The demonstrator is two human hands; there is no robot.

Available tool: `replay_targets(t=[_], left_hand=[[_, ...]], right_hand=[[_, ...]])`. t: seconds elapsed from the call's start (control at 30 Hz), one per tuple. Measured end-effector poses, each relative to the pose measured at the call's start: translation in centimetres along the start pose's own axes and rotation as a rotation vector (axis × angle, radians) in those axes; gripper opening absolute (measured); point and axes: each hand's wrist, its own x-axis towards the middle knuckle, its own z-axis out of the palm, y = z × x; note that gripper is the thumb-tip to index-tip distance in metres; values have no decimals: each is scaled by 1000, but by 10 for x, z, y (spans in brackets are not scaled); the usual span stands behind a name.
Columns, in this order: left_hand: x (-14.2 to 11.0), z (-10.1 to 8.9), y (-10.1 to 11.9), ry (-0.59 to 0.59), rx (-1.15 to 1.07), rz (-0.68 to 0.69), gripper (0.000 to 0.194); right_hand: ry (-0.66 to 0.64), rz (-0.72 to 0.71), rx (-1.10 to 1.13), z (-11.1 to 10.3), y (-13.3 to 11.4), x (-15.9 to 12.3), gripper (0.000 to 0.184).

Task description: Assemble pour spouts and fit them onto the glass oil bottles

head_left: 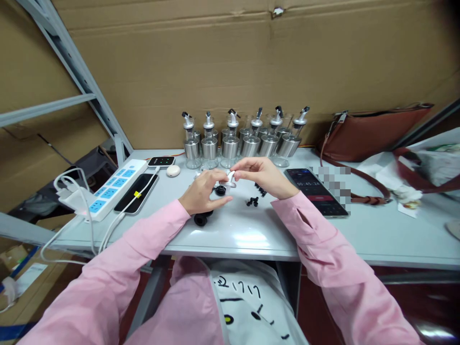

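Note:
In the middle of the table I hold a silver bottle pour spout [228, 181] between both hands. My left hand [205, 192] is closed around its wide base, thumb stretched below. With thumb and forefinger, my right hand [264, 176] pinches at the narrow upper end; anything small in that pinch is hidden. A black ribbed stopper [220, 190] shows just under the spout, by my left fingers. Another black stopper [200, 220] lies below my left hand. Small black caps [252, 201] are scattered near my right hand.
Behind my hands stand several glass-and-steel oil bottles [230, 143], the front ones with spouts. At left are a power strip [114, 188], a charging phone [137, 194] and a round white case [173, 171]. A timer phone [316, 191] and brown bag [373, 132] lie right.

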Motion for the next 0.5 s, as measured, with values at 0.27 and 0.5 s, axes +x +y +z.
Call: replay_targets(t=[0.27,0.5], left_hand=[[0,2,1,-47,130,53,27],[1,1,0,-55,130,31,25]], right_hand=[[-134,76,-207,-15,1,-2,33],[-385,321,-642,-44,14,1,31]])
